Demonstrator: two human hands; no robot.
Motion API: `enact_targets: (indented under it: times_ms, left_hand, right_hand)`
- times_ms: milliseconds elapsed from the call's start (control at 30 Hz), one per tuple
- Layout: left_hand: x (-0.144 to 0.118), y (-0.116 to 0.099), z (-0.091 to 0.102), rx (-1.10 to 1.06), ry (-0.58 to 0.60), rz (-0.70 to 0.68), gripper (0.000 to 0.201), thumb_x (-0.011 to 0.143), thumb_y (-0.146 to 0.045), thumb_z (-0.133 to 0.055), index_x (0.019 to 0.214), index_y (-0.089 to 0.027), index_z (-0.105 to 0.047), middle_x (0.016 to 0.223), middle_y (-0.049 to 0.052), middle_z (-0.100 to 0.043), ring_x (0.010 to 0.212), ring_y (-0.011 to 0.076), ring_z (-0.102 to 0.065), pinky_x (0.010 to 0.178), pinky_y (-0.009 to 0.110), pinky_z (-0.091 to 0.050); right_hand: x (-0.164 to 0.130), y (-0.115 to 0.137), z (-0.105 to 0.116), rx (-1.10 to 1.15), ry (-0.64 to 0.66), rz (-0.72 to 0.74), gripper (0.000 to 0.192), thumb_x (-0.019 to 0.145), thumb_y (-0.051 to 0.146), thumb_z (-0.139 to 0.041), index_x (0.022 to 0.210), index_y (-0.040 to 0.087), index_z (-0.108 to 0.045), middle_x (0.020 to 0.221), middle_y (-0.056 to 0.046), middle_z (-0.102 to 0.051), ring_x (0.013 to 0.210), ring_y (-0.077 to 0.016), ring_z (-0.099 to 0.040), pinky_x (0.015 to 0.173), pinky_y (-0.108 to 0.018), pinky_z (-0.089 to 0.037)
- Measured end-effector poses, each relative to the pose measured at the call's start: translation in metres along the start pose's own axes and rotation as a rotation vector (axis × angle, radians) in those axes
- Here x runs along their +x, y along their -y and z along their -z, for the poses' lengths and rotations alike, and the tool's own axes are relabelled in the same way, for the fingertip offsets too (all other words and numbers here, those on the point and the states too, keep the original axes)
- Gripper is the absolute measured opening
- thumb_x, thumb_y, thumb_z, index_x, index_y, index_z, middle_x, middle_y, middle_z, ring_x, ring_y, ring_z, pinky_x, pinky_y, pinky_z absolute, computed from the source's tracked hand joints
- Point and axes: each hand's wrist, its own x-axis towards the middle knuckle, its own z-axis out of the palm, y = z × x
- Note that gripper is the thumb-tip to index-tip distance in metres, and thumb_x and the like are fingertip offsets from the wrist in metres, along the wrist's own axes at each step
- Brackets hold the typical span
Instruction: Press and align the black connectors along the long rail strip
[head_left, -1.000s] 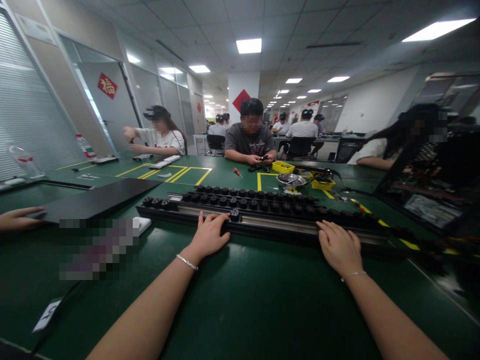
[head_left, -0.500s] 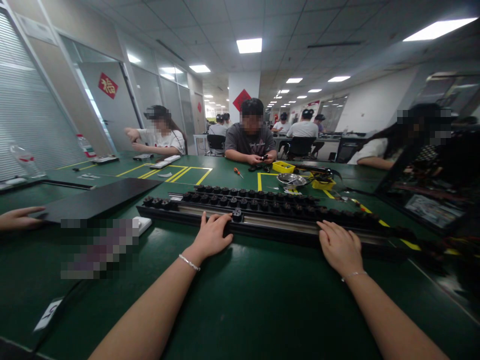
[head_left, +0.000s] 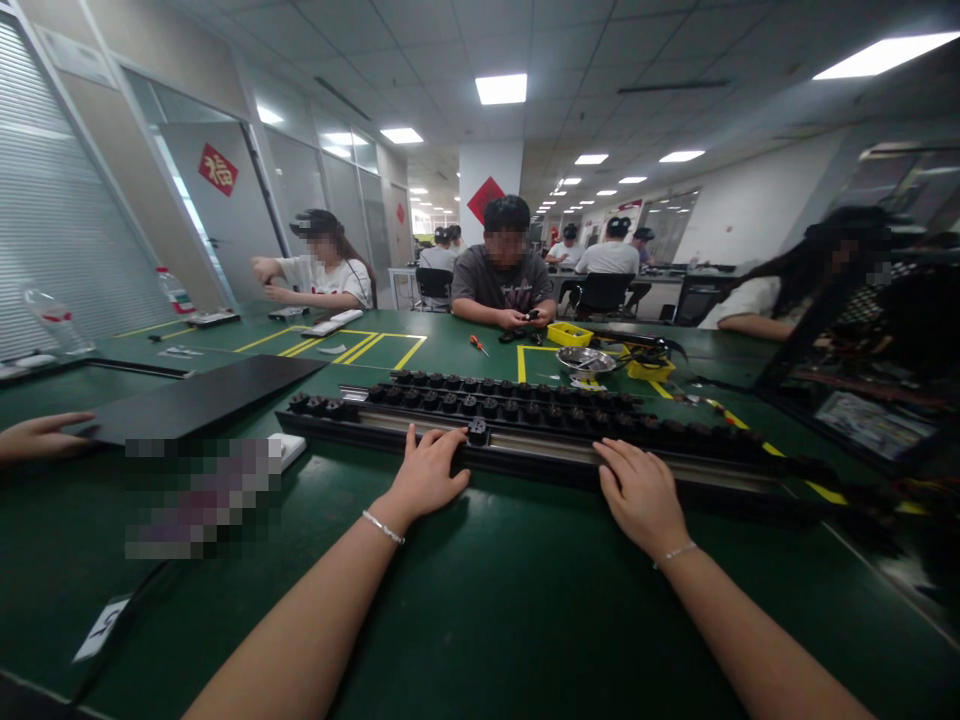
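A long black rail (head_left: 547,445) with a pale metal channel lies across the table in front of me. A single black socket module (head_left: 478,431) sits in its channel, and several more are at its left end. My left hand (head_left: 429,470) rests over the rail's near edge, fingers spread, with fingertips beside or touching the single module; which of these I cannot tell. Farther right, my right hand (head_left: 641,495) lies with outstretched fingers on the rail's near edge, holding nothing. Behind it run rows of black socket modules (head_left: 510,410).
On the left, another person's hand (head_left: 45,438) touches a black panel (head_left: 202,395). A blurred-out object (head_left: 202,500) lies nearby. Beyond the rails are a metal bowl (head_left: 585,361), a yellow bin (head_left: 568,334) and a screwdriver (head_left: 478,344). A dark open frame (head_left: 847,380) stands right.
My right hand has moved left along the rail, nearer the single module. My left hand and that module hold nearly the same place.
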Motion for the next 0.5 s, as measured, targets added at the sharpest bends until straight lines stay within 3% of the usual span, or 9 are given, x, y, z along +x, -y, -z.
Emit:
enact_targets:
  times_ms: [133, 333, 500]
  left_hand:
    - [0.000, -0.002, 0.000, 0.008, 0.004, 0.009, 0.046, 0.075, -0.033, -0.055, 0.119, -0.028, -0.045, 0.131, 0.003, -0.054, 0.123, 0.0257, -0.042, 0.110, 0.062, -0.003]
    - [0.000, -0.005, -0.001, -0.003, 0.000, -0.021, 0.049, 0.075, -0.035, -0.056, 0.122, -0.029, -0.043, 0.130, 0.001, -0.054, 0.122, 0.0257, -0.042, 0.111, 0.062, -0.002]
    - [0.000, -0.004, -0.003, -0.032, -0.008, -0.033, 0.050, 0.075, -0.035, -0.055, 0.123, -0.029, -0.042, 0.130, 0.000, -0.055, 0.121, 0.0251, -0.042, 0.111, 0.061, 0.000]
  right_hand:
    - [0.007, 0.034, -0.006, 0.100, 0.041, 0.118, 0.040, 0.086, 0.027, -0.036, 0.121, 0.022, -0.056, 0.121, -0.007, -0.061, 0.115, -0.0214, -0.050, 0.101, -0.041, -0.029]
    - [0.029, 0.094, -0.017, 0.226, 0.133, 0.156, 0.042, 0.083, 0.022, -0.040, 0.124, 0.025, -0.052, 0.118, -0.006, -0.063, 0.111, -0.0203, -0.052, 0.100, -0.043, -0.029]
    - [0.042, 0.118, -0.022, 0.241, 0.203, 0.181, 0.039, 0.082, 0.019, -0.040, 0.117, 0.028, -0.056, 0.114, -0.003, -0.065, 0.106, -0.0182, -0.054, 0.100, -0.042, -0.027]
